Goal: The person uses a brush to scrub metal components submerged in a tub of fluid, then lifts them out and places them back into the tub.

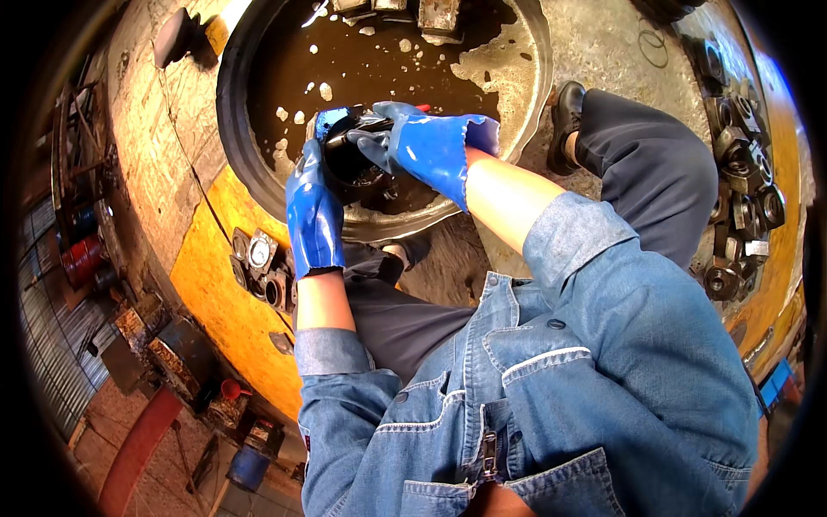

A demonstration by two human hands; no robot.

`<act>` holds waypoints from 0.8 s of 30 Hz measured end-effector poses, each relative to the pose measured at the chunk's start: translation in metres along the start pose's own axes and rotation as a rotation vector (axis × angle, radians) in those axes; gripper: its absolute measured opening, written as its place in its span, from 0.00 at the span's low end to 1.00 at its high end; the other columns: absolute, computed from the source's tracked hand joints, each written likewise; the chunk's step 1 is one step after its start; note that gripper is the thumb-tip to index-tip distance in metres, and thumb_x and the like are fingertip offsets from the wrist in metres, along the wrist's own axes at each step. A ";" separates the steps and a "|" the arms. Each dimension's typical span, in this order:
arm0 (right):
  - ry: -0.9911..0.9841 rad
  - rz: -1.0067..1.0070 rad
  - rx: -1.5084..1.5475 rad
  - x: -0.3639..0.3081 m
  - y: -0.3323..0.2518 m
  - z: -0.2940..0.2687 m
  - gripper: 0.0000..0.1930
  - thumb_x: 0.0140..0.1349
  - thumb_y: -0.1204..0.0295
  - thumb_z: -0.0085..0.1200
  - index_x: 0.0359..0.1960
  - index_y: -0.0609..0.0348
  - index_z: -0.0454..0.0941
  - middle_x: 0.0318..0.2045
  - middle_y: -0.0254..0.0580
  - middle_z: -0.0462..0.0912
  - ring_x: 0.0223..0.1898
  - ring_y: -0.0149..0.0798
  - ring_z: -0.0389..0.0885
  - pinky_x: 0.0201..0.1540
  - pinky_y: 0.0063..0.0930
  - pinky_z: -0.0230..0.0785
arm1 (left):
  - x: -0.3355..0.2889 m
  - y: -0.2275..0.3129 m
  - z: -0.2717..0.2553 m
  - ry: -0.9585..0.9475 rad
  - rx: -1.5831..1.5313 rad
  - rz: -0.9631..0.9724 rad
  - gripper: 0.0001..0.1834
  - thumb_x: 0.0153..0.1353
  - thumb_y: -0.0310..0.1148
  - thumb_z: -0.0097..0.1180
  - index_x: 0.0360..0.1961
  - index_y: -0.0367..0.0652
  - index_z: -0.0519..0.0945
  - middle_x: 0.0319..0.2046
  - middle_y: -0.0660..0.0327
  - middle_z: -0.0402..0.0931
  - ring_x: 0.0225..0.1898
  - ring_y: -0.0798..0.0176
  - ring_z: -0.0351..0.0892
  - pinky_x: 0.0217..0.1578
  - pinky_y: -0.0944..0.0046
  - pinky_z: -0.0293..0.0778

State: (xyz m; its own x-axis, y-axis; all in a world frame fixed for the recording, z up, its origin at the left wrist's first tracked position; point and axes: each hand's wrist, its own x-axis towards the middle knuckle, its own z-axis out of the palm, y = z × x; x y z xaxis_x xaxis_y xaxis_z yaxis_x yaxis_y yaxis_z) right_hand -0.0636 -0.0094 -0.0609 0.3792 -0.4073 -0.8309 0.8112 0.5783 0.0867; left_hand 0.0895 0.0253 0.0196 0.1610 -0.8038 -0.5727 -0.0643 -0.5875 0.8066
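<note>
Above the near rim of a big round tub (231, 121) of dark brown liquid, I hold a wet black cylindrical metal part (343, 159). My left hand (312, 194), in a long blue rubber glove, is wrapped round the part's left side. In a matching glove, my right hand (401, 138) has its fingers curled at the part's upper right, against its dark opening. A small red tip (423, 108) shows just beyond the right glove; the rest of that object is hidden, so its kind is unclear. Foam patches float on the liquid.
Several metal blocks (439, 15) sit in the tub's far side. Metal parts (261, 252) lie on the yellow surface at left, and many dark ring-shaped parts (736, 155) are stacked at right. My shoe (566, 121) is beside the tub. A wire loop (653, 48) lies on the floor.
</note>
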 end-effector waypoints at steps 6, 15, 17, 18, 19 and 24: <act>-0.400 -1.052 -1.828 -0.006 -0.026 -0.029 0.16 0.72 0.65 0.58 0.59 0.50 0.82 0.45 0.47 0.90 0.48 0.48 0.89 0.49 0.37 0.82 | 0.009 -0.006 -0.001 -0.040 -0.097 -0.016 0.30 0.80 0.51 0.51 0.63 0.31 0.81 0.54 0.53 0.85 0.53 0.63 0.83 0.58 0.64 0.77; -0.414 -0.728 -2.071 -0.018 -0.019 0.024 0.15 0.64 0.57 0.60 0.45 0.51 0.88 0.36 0.48 0.89 0.41 0.52 0.88 0.45 0.43 0.78 | 0.011 -0.004 0.002 -0.061 -0.151 -0.012 0.28 0.81 0.48 0.51 0.64 0.31 0.80 0.54 0.53 0.85 0.52 0.62 0.84 0.57 0.61 0.79; -0.335 -0.685 -2.267 -0.006 -0.007 0.031 0.12 0.66 0.59 0.57 0.43 0.48 0.89 0.36 0.44 0.90 0.41 0.52 0.89 0.45 0.45 0.80 | 0.013 -0.006 -0.001 -0.083 -0.173 -0.029 0.29 0.81 0.48 0.51 0.64 0.31 0.80 0.54 0.53 0.85 0.52 0.61 0.84 0.57 0.61 0.79; -0.312 -0.697 -2.369 -0.001 -0.004 0.032 0.12 0.67 0.60 0.56 0.42 0.48 0.89 0.36 0.42 0.90 0.40 0.52 0.89 0.45 0.46 0.80 | 0.012 -0.006 -0.001 -0.064 -0.131 -0.033 0.29 0.81 0.49 0.51 0.64 0.31 0.79 0.55 0.53 0.84 0.52 0.61 0.84 0.57 0.62 0.79; -0.295 -0.706 -2.472 -0.003 0.001 0.037 0.11 0.68 0.61 0.54 0.41 0.47 0.89 0.36 0.41 0.90 0.40 0.52 0.89 0.45 0.47 0.81 | 0.013 -0.009 -0.003 -0.058 -0.130 -0.012 0.29 0.80 0.50 0.51 0.62 0.31 0.80 0.52 0.53 0.85 0.48 0.62 0.84 0.53 0.62 0.80; -1.110 -1.403 -2.648 -0.013 -0.022 0.017 0.16 0.72 0.58 0.54 0.43 0.57 0.84 0.34 0.47 0.88 0.38 0.55 0.87 0.44 0.49 0.80 | 0.018 -0.014 -0.003 -0.055 -0.185 -0.002 0.28 0.80 0.49 0.53 0.60 0.31 0.81 0.45 0.53 0.86 0.43 0.62 0.84 0.45 0.63 0.82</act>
State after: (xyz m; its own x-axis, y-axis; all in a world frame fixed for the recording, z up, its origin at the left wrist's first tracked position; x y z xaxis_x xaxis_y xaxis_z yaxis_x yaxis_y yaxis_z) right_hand -0.0791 -0.0292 -0.0426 0.9429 -0.3062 0.1310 -0.2494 -0.9099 -0.3315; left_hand 0.0960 0.0197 -0.0015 0.1064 -0.8094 -0.5775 0.1189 -0.5663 0.8156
